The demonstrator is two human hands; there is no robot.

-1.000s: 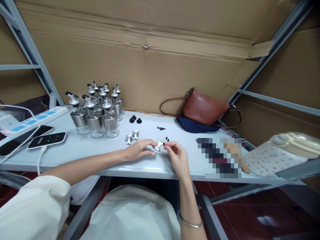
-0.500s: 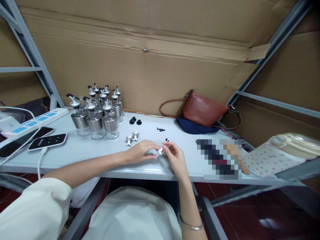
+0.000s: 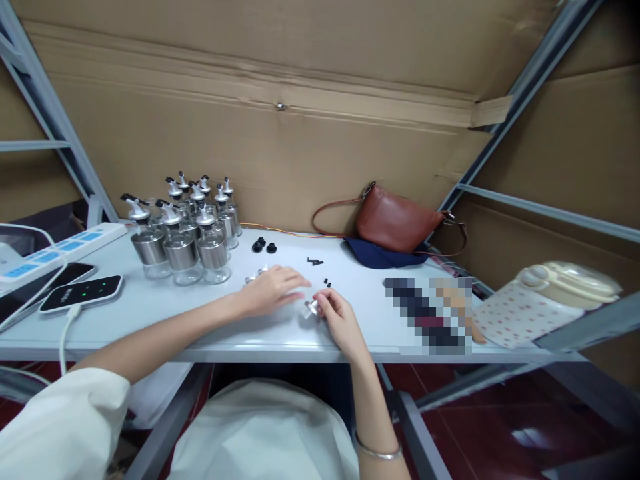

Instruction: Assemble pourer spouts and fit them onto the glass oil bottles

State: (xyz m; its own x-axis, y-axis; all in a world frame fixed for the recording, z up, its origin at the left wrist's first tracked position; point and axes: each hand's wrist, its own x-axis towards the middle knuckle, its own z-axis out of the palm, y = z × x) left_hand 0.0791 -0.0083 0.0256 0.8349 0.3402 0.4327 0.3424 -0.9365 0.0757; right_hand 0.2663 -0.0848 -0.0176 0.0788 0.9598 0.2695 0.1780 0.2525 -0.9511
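My right hand (image 3: 341, 319) pinches a silver metal pourer spout (image 3: 311, 307) between thumb and fingers, just above the table's front part. My left hand (image 3: 274, 289) is open, its fingers stretched toward the spout but apart from it. Behind the left hand two more silver pourer spouts (image 3: 263, 270) lie on the table, mostly hidden by it. Small black pieces (image 3: 327, 283) lie beyond the right hand. Farther back are thin black levers (image 3: 315, 262) and several round black stoppers (image 3: 271, 248).
Several glass oil bottles (image 3: 183, 252) with steel bands and pourer tops stand at the back left. Left of them are a power strip (image 3: 65, 250) and a cabled device (image 3: 83, 295). A brown bag (image 3: 395, 220) rests on a dark blue cap (image 3: 383, 256); a dotted container (image 3: 525, 310) stands right.
My left hand has let go of the pourer spout and moved left and up, over the two loose spouts. My right hand still holds its spout, now tilted differently. The view has shifted slightly.
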